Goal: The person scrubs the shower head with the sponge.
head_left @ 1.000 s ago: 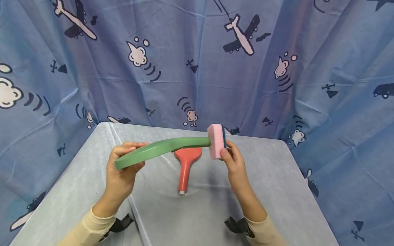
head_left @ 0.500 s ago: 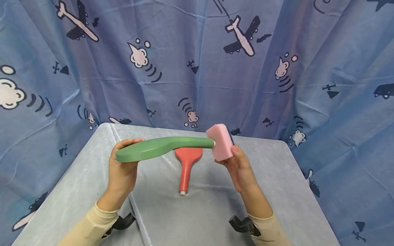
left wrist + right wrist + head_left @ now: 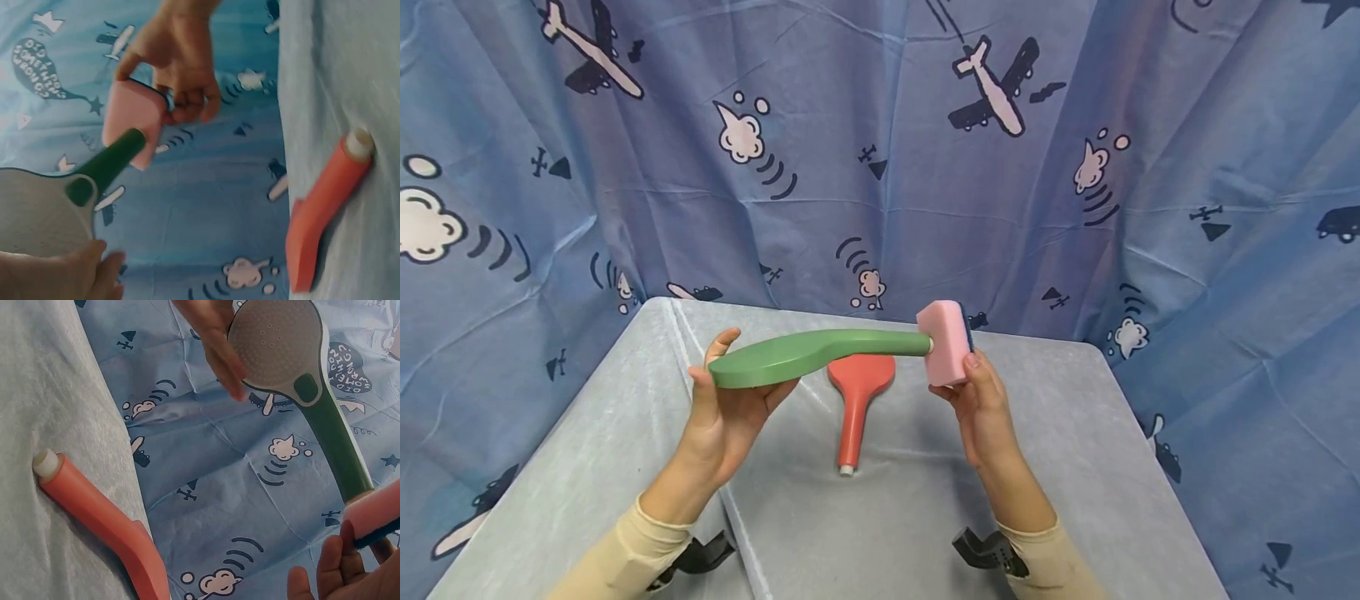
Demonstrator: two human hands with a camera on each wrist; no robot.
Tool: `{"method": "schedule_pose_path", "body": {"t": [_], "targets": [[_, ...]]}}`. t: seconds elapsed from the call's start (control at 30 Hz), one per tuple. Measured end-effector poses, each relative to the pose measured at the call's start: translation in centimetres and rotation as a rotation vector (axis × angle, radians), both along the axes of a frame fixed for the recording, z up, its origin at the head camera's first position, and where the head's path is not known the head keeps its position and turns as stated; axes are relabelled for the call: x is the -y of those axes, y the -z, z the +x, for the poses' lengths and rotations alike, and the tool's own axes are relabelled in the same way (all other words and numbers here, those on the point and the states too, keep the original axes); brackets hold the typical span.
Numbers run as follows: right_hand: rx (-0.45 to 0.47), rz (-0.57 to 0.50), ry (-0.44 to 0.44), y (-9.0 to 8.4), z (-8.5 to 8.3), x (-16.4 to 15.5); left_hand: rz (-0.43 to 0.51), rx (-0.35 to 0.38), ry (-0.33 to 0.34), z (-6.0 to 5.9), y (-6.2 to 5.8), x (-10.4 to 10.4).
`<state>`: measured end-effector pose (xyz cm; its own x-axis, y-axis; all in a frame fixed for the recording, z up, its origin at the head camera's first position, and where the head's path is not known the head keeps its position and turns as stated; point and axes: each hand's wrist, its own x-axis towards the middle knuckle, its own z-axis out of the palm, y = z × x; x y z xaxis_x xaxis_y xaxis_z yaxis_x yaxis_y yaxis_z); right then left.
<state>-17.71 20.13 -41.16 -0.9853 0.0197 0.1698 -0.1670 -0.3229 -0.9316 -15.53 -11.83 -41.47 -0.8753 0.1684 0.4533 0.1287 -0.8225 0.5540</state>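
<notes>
My left hand [image 3: 730, 408] cradles the wide end of a green shower head [image 3: 790, 354] from below. Its fingers wrap under to the near edge and the thumb stands up behind the far edge. The grey spray face [image 3: 275, 344] points downward. My right hand [image 3: 981, 408] pinches a pink sponge [image 3: 943, 342] with a blue scouring layer. The sponge is pressed against the tip of the green handle [image 3: 106, 165]. Both are held above the table. A red shower head [image 3: 855, 400] lies flat on the table beneath them, its white-tipped handle toward me.
The table [image 3: 1075, 433] is draped in grey cloth and is narrower at the far side. A blue curtain [image 3: 880, 167] printed with planes and clouds hangs close behind and on both sides. Black wrist-camera mounts [image 3: 992, 550] sit on both sleeves.
The green shower head has shifted a little to the right and levelled. My left thumb has lifted off its top and the hand now sits underneath. The sponge stays at the handle tip.
</notes>
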Motion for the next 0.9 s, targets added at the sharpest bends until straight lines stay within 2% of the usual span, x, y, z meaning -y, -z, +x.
{"method": "schedule_pose_path", "body": {"t": [0.07, 0.13, 0.23, 0.37, 0.5, 0.57, 0.63, 0.77, 0.83, 0.9], "targets": [[-0.012, -0.004, 0.031, 0.0, -0.1, 0.0, -0.007, 0.080, 0.060, 0.4, -0.5, 0.1], [-0.018, 0.010, 0.064, 0.1, -0.2, 0.0, 0.027, 0.152, 0.128, 0.8, -0.9, 0.3], [-0.045, 0.097, 0.138, 0.3, -0.3, 0.0, 0.067, 0.179, 0.182, 1.2, -1.1, 0.3], [-0.176, 0.370, 0.282, 1.0, -0.3, 0.2, 0.035, 0.122, 0.165, 1.6, -1.1, 0.1], [-0.404, 0.674, 0.493, 1.6, 0.1, 0.9, -0.011, 0.089, 0.135, 1.9, -0.9, -0.3], [-0.525, 0.776, 0.559, 1.7, 0.5, 1.6, -0.026, 0.091, 0.127, 2.0, -0.7, -0.7], [-0.660, 0.845, 0.560, 1.8, 1.0, 2.5, -0.041, 0.106, 0.121, 2.1, -0.5, -1.1], [-0.886, 0.887, 0.422, 1.8, 2.2, 4.3, -0.055, 0.158, 0.125, 2.1, 0.1, -1.8], [-0.953, 0.903, 0.379, 1.6, 2.4, 4.4, -0.054, 0.177, 0.122, 2.0, 0.3, -2.0], [-0.969, 0.943, 0.405, 1.3, 2.2, 4.0, -0.052, 0.188, 0.113, 1.9, 0.5, -2.0]]}}
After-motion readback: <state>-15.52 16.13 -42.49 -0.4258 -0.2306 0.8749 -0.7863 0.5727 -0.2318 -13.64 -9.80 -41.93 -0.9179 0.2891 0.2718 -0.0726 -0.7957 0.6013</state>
